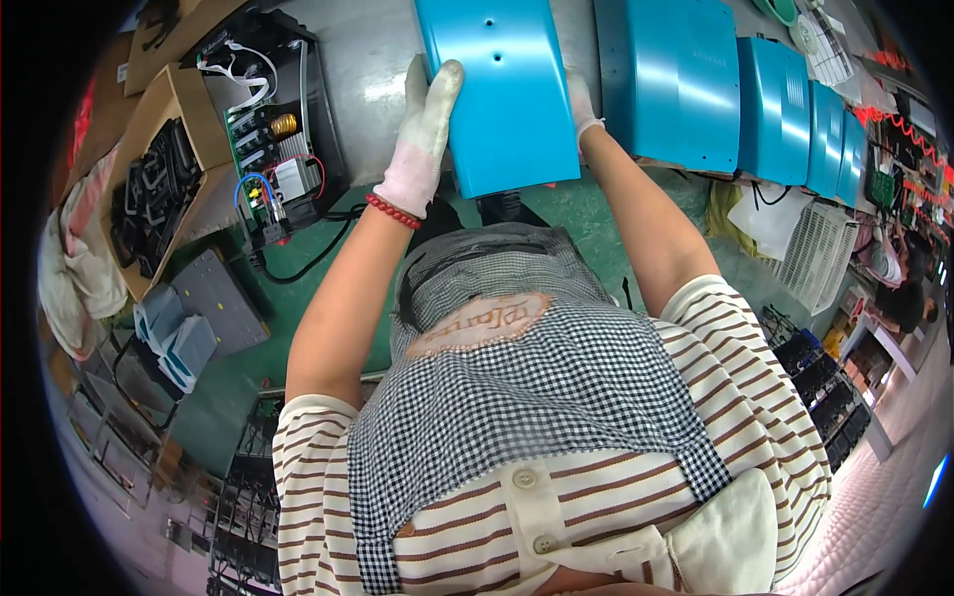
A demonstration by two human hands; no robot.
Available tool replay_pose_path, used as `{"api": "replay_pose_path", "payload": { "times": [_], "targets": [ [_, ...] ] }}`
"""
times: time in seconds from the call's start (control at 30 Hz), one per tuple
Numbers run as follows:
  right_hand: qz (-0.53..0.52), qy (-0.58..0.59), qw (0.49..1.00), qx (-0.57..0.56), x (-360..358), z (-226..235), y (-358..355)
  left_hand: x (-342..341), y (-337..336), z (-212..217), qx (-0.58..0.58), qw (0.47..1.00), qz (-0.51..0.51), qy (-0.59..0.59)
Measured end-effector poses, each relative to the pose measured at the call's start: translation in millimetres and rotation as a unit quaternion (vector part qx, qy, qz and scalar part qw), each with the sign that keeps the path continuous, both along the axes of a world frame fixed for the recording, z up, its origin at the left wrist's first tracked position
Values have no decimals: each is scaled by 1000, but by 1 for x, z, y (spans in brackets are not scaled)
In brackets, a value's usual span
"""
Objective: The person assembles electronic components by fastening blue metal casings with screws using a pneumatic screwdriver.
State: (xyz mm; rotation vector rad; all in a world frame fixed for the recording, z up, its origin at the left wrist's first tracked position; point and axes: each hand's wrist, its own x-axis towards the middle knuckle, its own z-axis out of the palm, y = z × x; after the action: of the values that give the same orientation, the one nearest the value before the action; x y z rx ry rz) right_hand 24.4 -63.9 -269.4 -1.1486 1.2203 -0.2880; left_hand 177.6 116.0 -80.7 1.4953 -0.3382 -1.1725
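Note:
A glossy blue metal cover (507,109) with two small dark holes on its upper face is between my hands, at the near edge of the metal workbench (376,60). My left hand (424,129), in a whitish work glove with a pinkish cuff, presses along its left side, thumb on the top face. At the opposite side my right hand (580,102), also gloved, grips the cover; most of its fingers are hidden behind the edge. What lies under the cover cannot be seen.
Left of my left hand lies an open device (283,149) with circuit boards, a copper coil and a black cable hanging down. Beyond it, a cardboard box (204,124) holds black plastic parts. Several more blue housings (671,84) line the right. A white plastic basket (817,253) stands lower right.

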Motion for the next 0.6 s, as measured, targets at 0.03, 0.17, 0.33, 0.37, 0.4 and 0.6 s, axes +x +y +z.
{"api": "replay_pose_path", "payload": {
  "times": [0.03, 0.17, 0.33, 0.37, 0.4, 0.6],
  "targets": [
    [1, -1, 1000, 0, 5, 16, 5, 0, 2, -3, -23, 1000, 0, 15],
    [78, 67, 993, -51, 11, 45, 15, -6, 5, -7, -16, 1000, 24, -7],
    [-32, -76, 989, 120, -6, 0, 5, -15, -5, 17, -47, 997, 32, 51],
    [-10, -50, 996, 68, -6, -2, 7, -17, -3, 19, -46, 997, 30, 52],
    [16, -26, 999, 17, -1, 7, 13, -18, 1, 23, -36, 998, 35, 40],
    [82, 76, 992, -57, 0, 53, 16, -19, 5, 3, -40, 997, 60, 1]
  ]
}}
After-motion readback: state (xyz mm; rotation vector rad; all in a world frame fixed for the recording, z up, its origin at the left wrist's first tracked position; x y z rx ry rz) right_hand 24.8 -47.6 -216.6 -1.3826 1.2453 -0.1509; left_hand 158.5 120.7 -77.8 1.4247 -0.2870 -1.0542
